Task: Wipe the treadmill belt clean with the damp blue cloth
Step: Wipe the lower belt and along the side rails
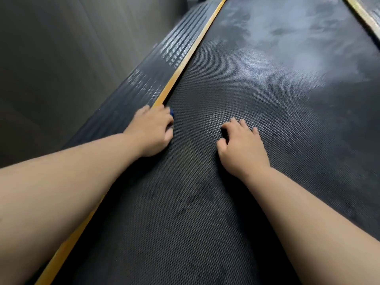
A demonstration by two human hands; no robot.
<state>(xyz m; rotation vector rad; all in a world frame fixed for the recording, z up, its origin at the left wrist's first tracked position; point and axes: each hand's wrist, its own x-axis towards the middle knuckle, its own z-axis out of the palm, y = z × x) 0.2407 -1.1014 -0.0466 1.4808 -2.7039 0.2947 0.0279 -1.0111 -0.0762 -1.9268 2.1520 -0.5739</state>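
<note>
The black textured treadmill belt (257, 95) fills most of the view, with pale dusty smears across its far part. My left hand (153, 130) sits at the belt's left edge, fingers curled over the blue cloth (172, 114), of which only a small blue corner shows past the fingers. My right hand (241, 144) rests on the middle of the belt with fingers spread and slightly bent, holding nothing.
A yellow strip (181, 66) runs along the belt's left edge, with a ribbed black side rail (162, 58) beyond it. A second yellow strip (364, 13) shows at the far right. Grey floor (61, 58) lies to the left.
</note>
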